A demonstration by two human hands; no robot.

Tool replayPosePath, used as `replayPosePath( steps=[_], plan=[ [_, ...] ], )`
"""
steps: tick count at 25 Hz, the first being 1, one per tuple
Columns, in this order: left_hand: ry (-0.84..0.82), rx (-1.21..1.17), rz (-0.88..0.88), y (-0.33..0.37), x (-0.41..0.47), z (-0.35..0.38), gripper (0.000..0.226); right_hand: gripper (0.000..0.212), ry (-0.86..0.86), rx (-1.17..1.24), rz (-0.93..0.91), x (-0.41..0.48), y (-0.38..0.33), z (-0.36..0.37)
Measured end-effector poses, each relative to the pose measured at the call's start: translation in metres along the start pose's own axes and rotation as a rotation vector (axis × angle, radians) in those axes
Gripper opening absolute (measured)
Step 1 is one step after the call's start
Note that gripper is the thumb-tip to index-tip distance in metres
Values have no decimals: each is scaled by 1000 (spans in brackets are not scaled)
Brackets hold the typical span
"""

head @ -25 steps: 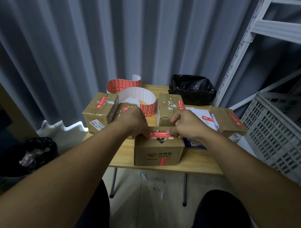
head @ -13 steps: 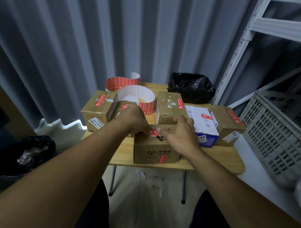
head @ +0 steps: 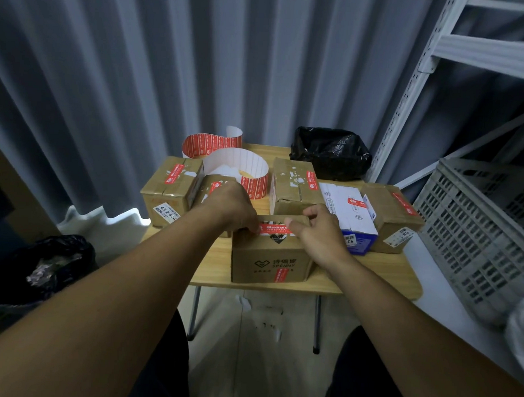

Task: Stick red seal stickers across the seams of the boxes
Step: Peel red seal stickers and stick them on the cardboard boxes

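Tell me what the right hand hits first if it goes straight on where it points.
Probably the left hand: the right hand points leftward along the red seal sticker on the front box, though depth is unclear.
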State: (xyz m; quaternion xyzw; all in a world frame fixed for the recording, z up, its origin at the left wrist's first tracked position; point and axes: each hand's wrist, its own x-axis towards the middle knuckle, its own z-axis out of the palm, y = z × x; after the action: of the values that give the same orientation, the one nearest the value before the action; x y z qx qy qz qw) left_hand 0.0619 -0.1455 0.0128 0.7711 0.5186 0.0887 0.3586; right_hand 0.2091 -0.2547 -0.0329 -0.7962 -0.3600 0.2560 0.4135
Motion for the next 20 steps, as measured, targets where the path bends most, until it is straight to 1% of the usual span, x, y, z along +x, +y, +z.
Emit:
replayPosePath(
  steps=[3, 5, 8, 11, 13, 16, 19, 20],
  plan=[
    [1, -3, 14, 1, -2, 1, 26, 37, 10, -13, 18, -2, -1, 1],
    [1, -1, 27, 0, -4, 0, 24, 38, 44, -100, 12, -3, -4, 2],
    [0, -14, 43, -1, -5, 1, 21, 55, 110, -246, -27, -8, -10, 8],
    [18, -53, 44, -2, -7, 0, 12, 63, 144, -264, -23, -13, -11, 15],
    [28, -117, 31, -5, -6, 0, 9, 67, 170, -270, -19, -15, -11, 18],
    [52, -214, -5, -14, -1, 1, 13, 81, 208, -352, -39, -19, -12, 22],
    [49, -322, -43, -14, -2, 2, 5, 89, 224, -454, -48, -22, -18, 26],
    [53, -362, -58, -15, 1, 2, 12, 90, 221, -484, -48, -22, -21, 28]
  ],
)
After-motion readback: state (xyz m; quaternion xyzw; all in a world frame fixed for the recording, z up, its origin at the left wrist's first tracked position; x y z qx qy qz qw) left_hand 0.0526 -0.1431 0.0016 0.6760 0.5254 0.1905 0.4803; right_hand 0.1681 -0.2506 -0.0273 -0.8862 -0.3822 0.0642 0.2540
